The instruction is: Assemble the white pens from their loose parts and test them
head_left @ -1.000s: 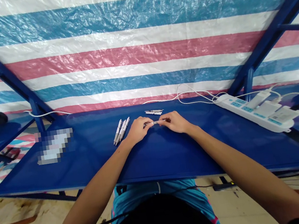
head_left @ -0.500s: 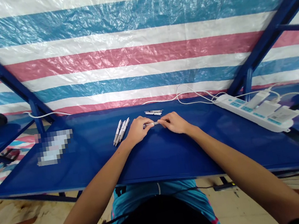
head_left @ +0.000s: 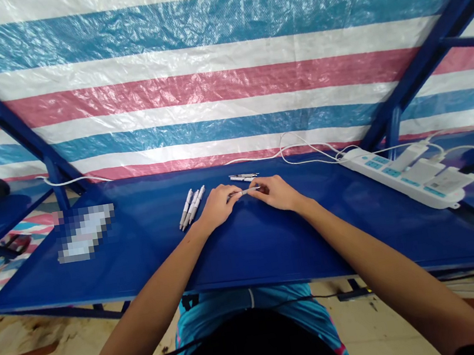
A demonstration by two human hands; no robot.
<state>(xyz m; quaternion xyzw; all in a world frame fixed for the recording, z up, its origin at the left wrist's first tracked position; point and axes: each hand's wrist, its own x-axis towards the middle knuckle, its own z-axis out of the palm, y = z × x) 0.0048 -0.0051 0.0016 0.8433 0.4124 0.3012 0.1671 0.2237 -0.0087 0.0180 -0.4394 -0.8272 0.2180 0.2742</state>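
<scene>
white pen (head_left: 244, 192) pinched between both hands, over the middle of the blue bench (head_left: 143, 262), close to level, right end tipped slightly away. left hand (head_left: 218, 205) nearly closed, fingertips on the pen's left end. right hand (head_left: 277, 193) curled the same way, fingers on the right end, which pokes out past them. hands close together, only a short stretch of pen showing between them. can't tell if the pen touches the bench. three white pens (head_left: 191, 206) lie fanned slightly, just left of the left hand. more pens (head_left: 242, 177) lie beyond the hands, near the bench's back edge. far right: white power strip (head_left: 406, 177) with plug-in adapters (head_left: 416, 171) and white cables (head_left: 256, 158). pixelated white object (head_left: 86, 232) on the left of the bench. striped tarp (head_left: 223, 84) behind, over blue steel frame (head_left: 0, 112).
</scene>
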